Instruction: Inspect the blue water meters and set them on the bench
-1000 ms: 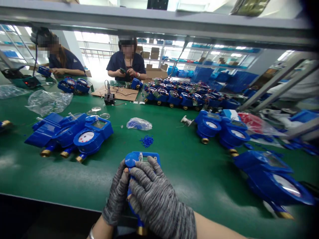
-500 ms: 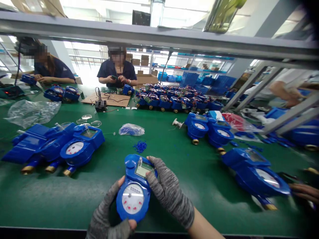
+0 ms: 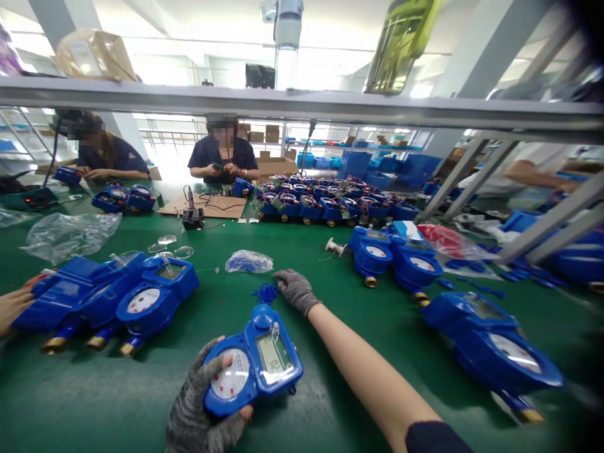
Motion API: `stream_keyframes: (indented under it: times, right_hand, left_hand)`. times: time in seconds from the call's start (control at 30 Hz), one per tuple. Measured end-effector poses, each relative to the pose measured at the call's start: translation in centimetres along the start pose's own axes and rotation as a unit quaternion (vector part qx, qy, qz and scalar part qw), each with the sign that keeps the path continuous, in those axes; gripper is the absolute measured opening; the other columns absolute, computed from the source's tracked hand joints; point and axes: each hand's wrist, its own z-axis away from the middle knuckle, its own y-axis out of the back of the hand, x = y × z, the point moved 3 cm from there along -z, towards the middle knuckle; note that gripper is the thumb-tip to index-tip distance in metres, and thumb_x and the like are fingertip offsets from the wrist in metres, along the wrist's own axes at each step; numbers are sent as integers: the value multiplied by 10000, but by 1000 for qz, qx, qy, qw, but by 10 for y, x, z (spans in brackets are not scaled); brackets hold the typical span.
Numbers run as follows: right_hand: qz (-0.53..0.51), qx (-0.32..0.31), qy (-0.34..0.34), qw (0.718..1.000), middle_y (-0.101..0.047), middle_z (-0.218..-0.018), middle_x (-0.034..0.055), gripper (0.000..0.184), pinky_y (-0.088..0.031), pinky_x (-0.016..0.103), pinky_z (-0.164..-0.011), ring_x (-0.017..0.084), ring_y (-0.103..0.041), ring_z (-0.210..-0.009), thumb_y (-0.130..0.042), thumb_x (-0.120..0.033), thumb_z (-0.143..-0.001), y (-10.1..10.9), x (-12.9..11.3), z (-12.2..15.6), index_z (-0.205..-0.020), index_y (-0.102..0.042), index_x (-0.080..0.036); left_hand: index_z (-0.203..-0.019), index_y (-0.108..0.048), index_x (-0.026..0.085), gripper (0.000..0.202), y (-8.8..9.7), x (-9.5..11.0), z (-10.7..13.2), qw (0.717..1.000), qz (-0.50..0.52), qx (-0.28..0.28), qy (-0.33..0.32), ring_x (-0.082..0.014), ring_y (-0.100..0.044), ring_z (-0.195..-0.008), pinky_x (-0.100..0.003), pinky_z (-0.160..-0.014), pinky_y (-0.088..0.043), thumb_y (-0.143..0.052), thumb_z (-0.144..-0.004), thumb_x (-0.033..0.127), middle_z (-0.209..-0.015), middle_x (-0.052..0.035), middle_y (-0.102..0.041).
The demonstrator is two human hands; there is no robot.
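Observation:
My left hand (image 3: 207,396), in a grey fingerless glove, grips a blue water meter (image 3: 257,368) by its round dial end. The meter lies tilted, with its rectangular display facing up and to the right. My right hand (image 3: 296,291), gloved likewise, reaches forward over the table. Its fingers are stretched out at the right edge of a pile of tiny blue parts (image 3: 265,293), and nothing shows in them. Just behind the pile lies a clear plastic bag (image 3: 249,261) with blue contents.
Several blue meters (image 3: 155,296) stand at left, where another person's hand (image 3: 16,308) touches one. More meters (image 3: 495,346) are at right, near a white spool (image 3: 335,246). Rows of open meters (image 3: 325,201) fill the back. A metal shelf (image 3: 302,104) spans overhead; two co-workers sit opposite.
My right hand has let go of the meter and moved forward to the blue pile. The meter has turned, its display end swinging right, in my left hand. A person's hand has appeared at far left.

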Motion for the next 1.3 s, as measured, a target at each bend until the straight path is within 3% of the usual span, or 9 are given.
stream_keyframes:
  times: [0.13,0.27,0.43,0.53,0.67,0.87,1.07,1.17,1.3]
  right_hand:
    - [44,-26,8,999,-692,-1106,88,227,-449,255,-893,191,-625,-1024,-549,-206,-898,-5,-7,-5,-1019,-741,-193]
    - [66,-27,-15,997,-689,-1070,109,231,-438,254,-883,192,-612,-1013,-517,-211,-921,-1,1,11,-1029,-713,-155]
    - [75,-31,-53,995,-694,-1041,94,212,-438,244,-859,179,-618,-974,-528,-228,-921,8,17,43,-1002,-716,-171]
    - [77,-34,-61,995,-702,-1031,81,207,-438,240,-849,178,-622,-978,-551,-265,-915,12,17,51,-998,-726,-191]
    - [84,-34,-79,993,-717,-1010,76,215,-442,235,-824,176,-636,-961,-552,-278,-913,14,12,49,-993,-732,-191]
    - [93,-31,-118,988,-733,-981,84,219,-448,244,-744,185,-654,-894,-543,-273,-901,10,9,40,-966,-733,-185]
    - [55,-8,-107,993,-729,-939,116,203,-463,270,-748,203,-655,-857,-547,-240,-887,10,9,42,-899,-727,-147]
    - [19,18,-99,995,-720,-970,107,235,-479,273,-788,190,-648,-881,-495,-253,-930,21,8,68,-956,-699,-140]
    - [-98,101,-37,989,-694,-973,58,203,-513,273,-784,166,-641,-867,-493,-321,-955,46,-6,149,-986,-636,-180]
  left_hand:
    - [-1162,-647,308,546,4,-8,-6,997,76,-18,-4,-353,-531,-1255,-441,-945,-536,-825,-663,439,-1386,-98,-522]
    - [-1192,-632,323,562,9,-15,-10,991,113,-73,-2,-379,-507,-1283,-480,-961,-527,-828,-674,418,-1422,-101,-484]
    - [-1132,-653,299,337,16,-6,-23,982,114,-142,45,-352,-541,-1254,-468,-968,-525,-665,-835,458,-1425,-106,-495]
    - [-1109,-657,289,241,13,5,-28,989,62,-116,67,-299,-521,-1280,-432,-1062,-446,-612,-888,376,-1397,-89,-531]
    - [-1117,-653,277,233,8,11,-26,993,73,-57,75,-277,-476,-1320,-418,-1115,-373,-572,-915,360,-1375,-78,-551]
    - [-1140,-644,277,236,11,10,-17,995,51,-78,38,-254,-479,-1314,-357,-1068,-405,-543,-933,330,-1422,-63,-507]
    - [-1131,-641,250,230,9,14,-14,996,53,-64,37,-254,-483,-1295,-380,-1081,-369,-510,-953,314,-1404,-72,-519]
    - [-1128,-643,237,232,9,17,-15,996,55,-63,33,-263,-482,-1295,-393,-1080,-364,-510,-952,308,-1399,-82,-526]
    - [-1103,-656,227,225,7,20,-17,996,64,-50,28,-266,-495,-1283,-399,-1081,-361,-510,-950,304,-1372,-83,-548]
